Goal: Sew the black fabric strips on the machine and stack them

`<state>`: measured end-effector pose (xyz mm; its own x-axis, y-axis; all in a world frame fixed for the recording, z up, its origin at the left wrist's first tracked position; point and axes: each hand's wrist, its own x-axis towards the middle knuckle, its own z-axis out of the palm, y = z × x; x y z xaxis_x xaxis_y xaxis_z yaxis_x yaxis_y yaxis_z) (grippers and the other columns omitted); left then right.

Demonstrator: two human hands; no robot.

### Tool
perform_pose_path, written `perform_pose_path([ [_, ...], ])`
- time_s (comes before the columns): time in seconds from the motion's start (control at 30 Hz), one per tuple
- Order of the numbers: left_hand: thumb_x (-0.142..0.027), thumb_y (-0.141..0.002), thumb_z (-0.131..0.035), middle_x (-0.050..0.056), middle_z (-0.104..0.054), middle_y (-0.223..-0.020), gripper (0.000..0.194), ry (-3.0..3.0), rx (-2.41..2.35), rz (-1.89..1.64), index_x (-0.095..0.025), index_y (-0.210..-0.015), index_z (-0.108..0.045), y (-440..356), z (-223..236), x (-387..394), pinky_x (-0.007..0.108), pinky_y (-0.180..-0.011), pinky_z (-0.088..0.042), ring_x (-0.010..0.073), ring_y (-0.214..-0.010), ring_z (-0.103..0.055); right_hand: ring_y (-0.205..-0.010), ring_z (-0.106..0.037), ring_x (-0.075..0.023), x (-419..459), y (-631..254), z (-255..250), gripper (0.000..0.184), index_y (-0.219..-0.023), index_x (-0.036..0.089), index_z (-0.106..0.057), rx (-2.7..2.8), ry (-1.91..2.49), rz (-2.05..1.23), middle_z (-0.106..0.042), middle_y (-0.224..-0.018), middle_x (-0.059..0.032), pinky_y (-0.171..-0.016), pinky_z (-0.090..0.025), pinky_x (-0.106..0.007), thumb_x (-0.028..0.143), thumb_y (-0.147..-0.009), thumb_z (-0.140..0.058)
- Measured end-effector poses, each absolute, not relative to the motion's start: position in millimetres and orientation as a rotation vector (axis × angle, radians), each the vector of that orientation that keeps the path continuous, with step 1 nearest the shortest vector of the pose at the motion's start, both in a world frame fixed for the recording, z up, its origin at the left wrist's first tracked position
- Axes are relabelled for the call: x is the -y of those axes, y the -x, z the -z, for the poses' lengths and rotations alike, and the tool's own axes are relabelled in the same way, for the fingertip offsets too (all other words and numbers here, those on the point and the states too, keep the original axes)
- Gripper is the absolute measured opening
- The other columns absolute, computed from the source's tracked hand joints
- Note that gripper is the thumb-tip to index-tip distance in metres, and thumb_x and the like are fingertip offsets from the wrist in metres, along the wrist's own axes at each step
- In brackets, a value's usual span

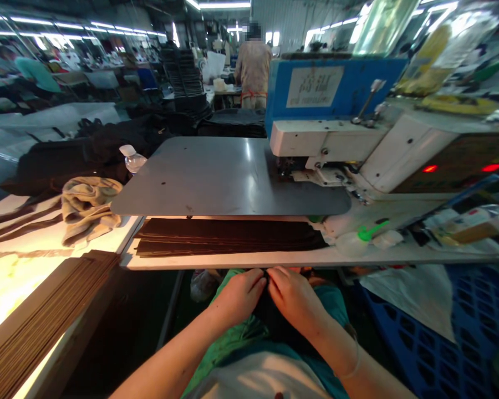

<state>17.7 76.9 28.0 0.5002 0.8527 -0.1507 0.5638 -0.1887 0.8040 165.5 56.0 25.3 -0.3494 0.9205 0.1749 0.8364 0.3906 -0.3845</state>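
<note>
My left hand [244, 295] and my right hand [290, 292] meet above my lap, just below the front edge of the white table [233, 261]. Their fingertips pinch a piece of black cloth [270, 311], which hangs down between them over my green clothing. Most of the cloth's shape is lost in shadow and behind my fingers. On the tabletop beyond, a stack of dark fabric strips [228, 238] lies partly beneath a grey metal plate [208, 174]. A blue and white industrial sewing machine [336, 136] stands over the plate's right end.
Long brown strips [50, 310] are piled on the left table, near a crumpled tan cloth [91, 208] and a plastic bottle [133, 160]. To the right are a green-tipped bottle [363, 235] and a blue plastic crate [466, 327]. A person [253, 66] stands farther back.
</note>
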Motion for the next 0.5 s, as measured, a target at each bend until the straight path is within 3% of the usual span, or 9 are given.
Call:
perform_pose_path([
  [0.33,-0.026,-0.089,-0.039,-0.001,-0.047,-0.068,0.021,-1.994,-0.711,-0.262,-0.016,-0.074,-0.050,3.8,-52.7,-81.7,0.020,-0.057,-0.031,0.0106,-0.063,-0.044,-0.077,-0.057,-0.0144,-51.8,-187.7,-32.6,0.017,-0.080,0.019,-0.057,2.088,1.296,-0.912,-0.060,-0.079,-0.0024,-0.070,-0.043,-0.024,0.011,-0.080,-0.042],
  [0.5,-0.030,-0.090,-0.037,0.000,-0.049,-0.071,0.026,-1.936,-0.738,-0.311,-0.014,-0.077,-0.053,16.0,-50.5,-80.1,0.019,-0.061,-0.036,0.0105,-0.066,-0.045,-0.087,-0.055,-0.0148,-54.3,-192.4,-26.1,0.014,-0.088,0.019,-0.057,1.940,1.173,-1.238,-0.059,-0.089,-0.0031,-0.079,-0.042,-0.025,0.025,-0.084,-0.045],
])
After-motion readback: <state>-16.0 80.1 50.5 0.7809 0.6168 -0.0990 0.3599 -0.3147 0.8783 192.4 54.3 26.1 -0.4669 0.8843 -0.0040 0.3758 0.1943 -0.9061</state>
